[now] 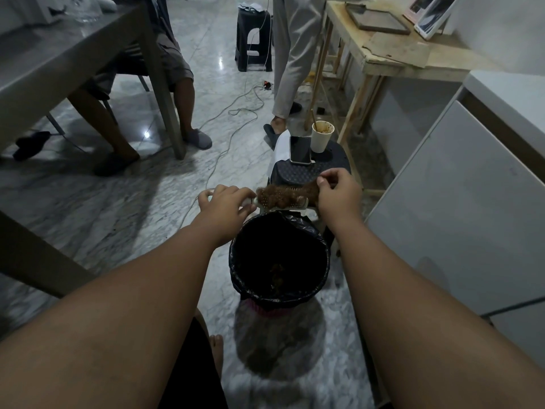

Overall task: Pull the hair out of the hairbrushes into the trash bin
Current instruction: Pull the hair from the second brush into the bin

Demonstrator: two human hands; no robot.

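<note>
A white hairbrush (275, 206) lies sideways in the air just past the far rim of the trash bin (236, 261). A thick mat of brown hair (283, 195) covers its bristles. My left hand (225, 203) grips the brush's left end. My right hand (339, 188) pinches the hair at the brush's right end. The bin is lined with a black bag and holds some brown hair at the bottom.
A dark stool (298, 172) behind the brush carries a phone (300, 149) and a used paper cup (322, 136). A white cabinet (460, 219) stands right, a grey table (59, 69) left. Two people's legs and loose cables (224, 137) occupy the marble floor beyond.
</note>
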